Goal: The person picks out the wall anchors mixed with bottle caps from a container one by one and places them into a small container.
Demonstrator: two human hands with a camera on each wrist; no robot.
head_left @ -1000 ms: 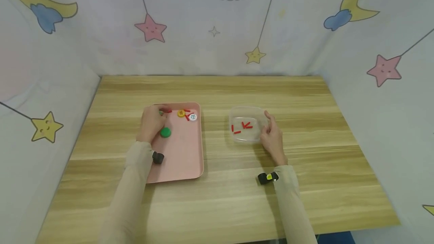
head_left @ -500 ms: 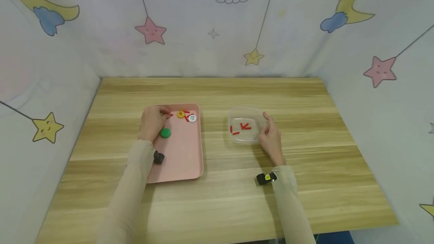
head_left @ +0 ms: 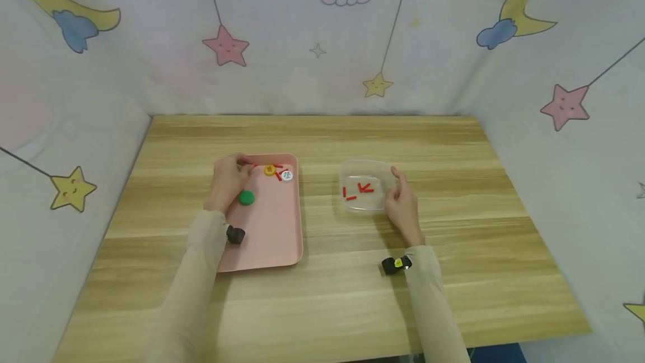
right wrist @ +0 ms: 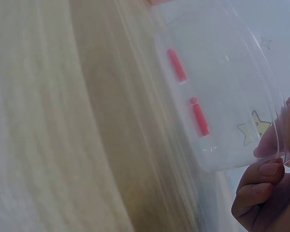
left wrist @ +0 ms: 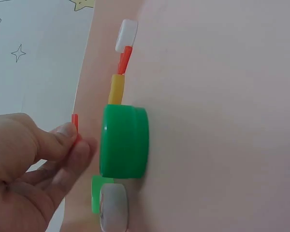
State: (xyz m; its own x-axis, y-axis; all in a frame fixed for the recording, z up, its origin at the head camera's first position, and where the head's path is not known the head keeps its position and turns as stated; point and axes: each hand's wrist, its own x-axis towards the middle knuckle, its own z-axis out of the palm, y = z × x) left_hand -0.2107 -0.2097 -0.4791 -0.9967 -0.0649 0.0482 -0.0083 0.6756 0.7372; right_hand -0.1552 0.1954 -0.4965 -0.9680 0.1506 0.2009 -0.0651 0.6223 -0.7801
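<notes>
In the head view my left hand (head_left: 229, 181) is over the far left corner of a pink tray (head_left: 267, 234). The left wrist view shows its thumb and fingers pinching a short red stick (left wrist: 75, 121). Close beside them is a green round cap-like piece (left wrist: 123, 141), with a smaller green piece (left wrist: 97, 193) and a greyish-white disc (left wrist: 114, 208) nearby. My right hand (head_left: 405, 206) grips the right rim of a clear plastic box (head_left: 365, 166), thumb and fingers around the wall. Several red sticks (right wrist: 199, 118) lie on the box's bottom.
Near the tray's far right corner are a yellow disc (head_left: 270, 170), a white printed disc (head_left: 286, 175) and several red sticks (head_left: 278, 176). Tray and box stand apart on a wooden table (head_left: 322, 307). A printed cloth wall (head_left: 282, 88) rises behind the table's far edge.
The left fingers have shifted slightly at the tray's corner, and the red stick at their tips has risen a little since half a second ago. The right hand and box stay put.
</notes>
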